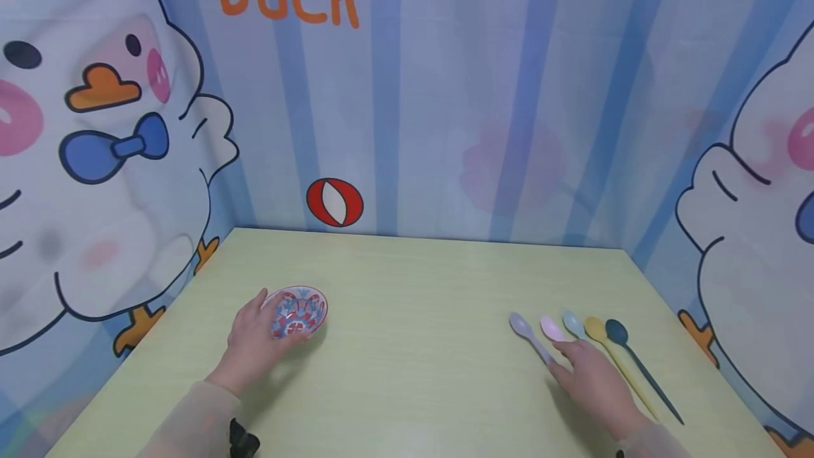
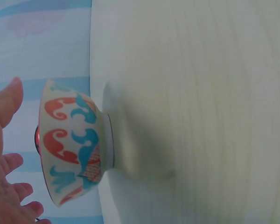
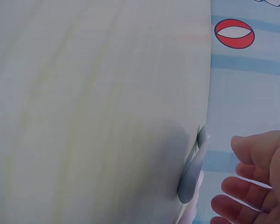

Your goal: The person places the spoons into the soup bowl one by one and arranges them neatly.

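Note:
A small bowl (image 1: 299, 311) with a red and blue pattern stands upright on the table at the left. My left hand (image 1: 254, 334) hovers over its near left rim, thumb and fingers spread; the left wrist view shows them apart from the bowl's patterned outside (image 2: 74, 149). At the right, long-handled spoons lie side by side: lavender (image 1: 523, 326), pink (image 1: 550, 329), light blue (image 1: 573, 324), yellow (image 1: 596, 329) and dark teal (image 1: 617, 331). Above their handles is my right hand (image 1: 598, 380), fingers loosely bent and holding nothing. It hides the pink and light blue handles.
The pale yellow table (image 1: 413, 345) meets a striped blue cloth backdrop (image 1: 420, 90) along its back edge. Printed cloth with duck figures also rises along the left and right sides.

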### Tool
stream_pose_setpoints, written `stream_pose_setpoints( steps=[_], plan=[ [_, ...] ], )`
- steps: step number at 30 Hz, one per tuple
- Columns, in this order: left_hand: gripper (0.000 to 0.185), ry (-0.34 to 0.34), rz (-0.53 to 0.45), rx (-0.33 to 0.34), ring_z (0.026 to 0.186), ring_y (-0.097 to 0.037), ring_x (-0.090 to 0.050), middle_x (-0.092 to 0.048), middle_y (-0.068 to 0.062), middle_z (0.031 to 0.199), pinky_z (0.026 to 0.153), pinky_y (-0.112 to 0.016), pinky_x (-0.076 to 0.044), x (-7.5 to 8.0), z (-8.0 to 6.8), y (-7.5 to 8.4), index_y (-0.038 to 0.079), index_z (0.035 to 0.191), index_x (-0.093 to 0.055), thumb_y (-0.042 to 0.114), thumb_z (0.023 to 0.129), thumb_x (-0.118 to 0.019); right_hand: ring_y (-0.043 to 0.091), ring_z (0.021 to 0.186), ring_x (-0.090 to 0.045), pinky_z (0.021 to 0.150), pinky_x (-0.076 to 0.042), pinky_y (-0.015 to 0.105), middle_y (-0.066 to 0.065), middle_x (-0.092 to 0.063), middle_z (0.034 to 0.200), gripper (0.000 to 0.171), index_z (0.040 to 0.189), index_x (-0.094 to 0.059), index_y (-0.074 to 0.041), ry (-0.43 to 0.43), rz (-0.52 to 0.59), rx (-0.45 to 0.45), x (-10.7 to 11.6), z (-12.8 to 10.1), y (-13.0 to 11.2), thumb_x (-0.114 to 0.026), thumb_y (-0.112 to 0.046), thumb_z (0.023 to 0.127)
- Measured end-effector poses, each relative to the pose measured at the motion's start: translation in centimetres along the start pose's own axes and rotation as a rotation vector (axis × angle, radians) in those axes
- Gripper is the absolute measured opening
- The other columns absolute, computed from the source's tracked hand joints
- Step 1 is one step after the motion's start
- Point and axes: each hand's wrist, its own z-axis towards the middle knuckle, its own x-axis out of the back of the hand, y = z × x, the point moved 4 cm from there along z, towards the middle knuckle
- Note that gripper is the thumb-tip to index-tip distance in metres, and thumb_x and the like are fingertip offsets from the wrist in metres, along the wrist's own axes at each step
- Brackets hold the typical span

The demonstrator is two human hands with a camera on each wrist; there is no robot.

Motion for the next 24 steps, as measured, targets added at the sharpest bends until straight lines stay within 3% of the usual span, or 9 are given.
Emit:
stream_pose_setpoints(
  steps=[13, 19, 24],
  plan=[
    [0.117, -0.078, -0.024, 0.081, 0.133, -0.058, -0.015, -0.008, -0.035, 0.152, 0.101, -0.071, -0.025, -0.7, 1.0, -2.2, -0.008, 0.149, -0.013, 0.058, 0.074, -0.075, 0.033, 0.096, -0.060, 0.080, -0.050, 0.050, 0.019, -0.064, 0.105, 0.039, 0.115, -0.065, 0.007, -0.072, 0.114, -0.088, -0.8, 1.2, 0.5, -0.069, -0.019, 0.086],
    [0.127, -0.147, -0.078, 0.101, 0.133, -0.057, -0.015, -0.010, -0.036, 0.151, 0.104, -0.068, -0.023, -0.8, 1.2, -2.9, -0.010, 0.149, -0.005, 0.062, 0.071, -0.076, 0.020, 0.076, -0.052, 0.066, -0.046, 0.039, 0.005, -0.059, 0.085, 0.025, 0.099, -0.070, 0.000, -0.120, 0.089, -0.120, -1.2, 1.6, 0.6, -0.073, -0.018, 0.082],
    [0.129, -0.168, -0.108, 0.105, 0.133, -0.056, -0.016, -0.011, -0.036, 0.150, 0.105, -0.067, -0.023, -0.8, 1.3, -3.2, -0.011, 0.148, -0.004, 0.059, 0.070, -0.078, 0.018, 0.073, -0.049, 0.065, -0.045, 0.037, 0.002, -0.057, 0.081, 0.026, 0.100, -0.071, 0.000, -0.153, 0.063, -0.136, -1.4, 1.7, 0.6, -0.075, -0.017, 0.081]
  ],
)
